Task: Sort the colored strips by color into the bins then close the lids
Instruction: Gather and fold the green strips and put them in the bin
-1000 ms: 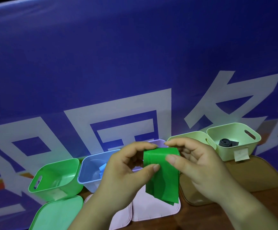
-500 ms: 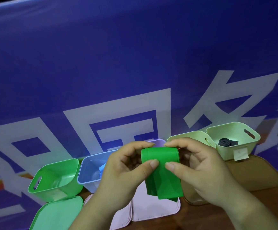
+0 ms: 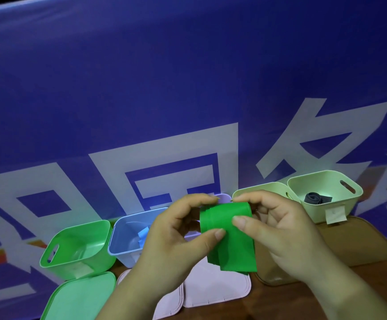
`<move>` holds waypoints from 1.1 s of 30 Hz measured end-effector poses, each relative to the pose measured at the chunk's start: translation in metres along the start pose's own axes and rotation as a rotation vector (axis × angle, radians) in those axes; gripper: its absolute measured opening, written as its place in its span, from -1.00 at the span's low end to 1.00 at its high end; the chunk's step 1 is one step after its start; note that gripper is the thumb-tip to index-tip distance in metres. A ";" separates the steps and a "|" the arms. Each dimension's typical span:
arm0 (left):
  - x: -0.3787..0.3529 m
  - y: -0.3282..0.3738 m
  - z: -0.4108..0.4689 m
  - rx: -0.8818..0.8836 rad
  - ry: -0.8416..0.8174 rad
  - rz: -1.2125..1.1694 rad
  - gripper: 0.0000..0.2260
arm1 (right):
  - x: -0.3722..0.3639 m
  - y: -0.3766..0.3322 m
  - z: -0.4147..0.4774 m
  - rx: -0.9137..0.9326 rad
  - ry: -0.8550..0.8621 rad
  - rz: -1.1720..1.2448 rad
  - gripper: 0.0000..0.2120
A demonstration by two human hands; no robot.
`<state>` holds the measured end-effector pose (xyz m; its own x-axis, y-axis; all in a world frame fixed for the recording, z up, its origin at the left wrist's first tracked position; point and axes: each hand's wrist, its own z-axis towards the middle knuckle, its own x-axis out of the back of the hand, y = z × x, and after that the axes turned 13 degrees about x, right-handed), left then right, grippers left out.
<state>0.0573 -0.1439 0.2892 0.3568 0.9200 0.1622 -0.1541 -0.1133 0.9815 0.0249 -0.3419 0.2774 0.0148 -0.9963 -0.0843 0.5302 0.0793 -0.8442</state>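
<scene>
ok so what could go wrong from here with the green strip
1. The left hand and right hand pinch the folded strip near its top; the hanging tail could unfold on release.
2. The green bin sits far left, past the blue bin; a drop from here may land in the wrong bin.
3. A tail over the rim could block the lid.

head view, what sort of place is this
Probably a staged sorting setup at a booth or lab: a large printed blue banner backs a wooden table holding a row of small coloured bins with loose lids.
</scene>
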 end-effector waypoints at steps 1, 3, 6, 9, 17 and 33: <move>0.000 0.000 0.000 -0.008 0.003 0.010 -0.64 | 0.000 0.000 0.000 -0.009 0.007 -0.003 -0.75; 0.001 0.000 0.000 -0.018 0.001 0.029 -0.67 | -0.001 0.000 0.000 -0.024 0.021 0.003 -0.75; 0.000 0.000 0.000 -0.012 0.004 0.021 -0.69 | 0.000 0.000 -0.001 -0.040 0.019 0.004 -0.76; -0.001 0.000 -0.001 0.004 0.018 0.005 -0.69 | 0.000 -0.001 -0.001 -0.042 -0.003 -0.013 -0.75; -0.003 0.003 -0.002 0.026 0.022 -0.112 -0.71 | -0.002 -0.003 -0.004 -0.004 -0.025 0.015 -0.58; -0.003 0.004 -0.002 0.068 0.026 -0.065 -0.78 | -0.004 -0.001 -0.008 -0.006 -0.043 -0.037 -0.55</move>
<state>0.0537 -0.1462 0.2919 0.3401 0.9354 0.0966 -0.0683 -0.0778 0.9946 0.0171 -0.3373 0.2744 0.0322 -0.9990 -0.0303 0.5263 0.0427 -0.8493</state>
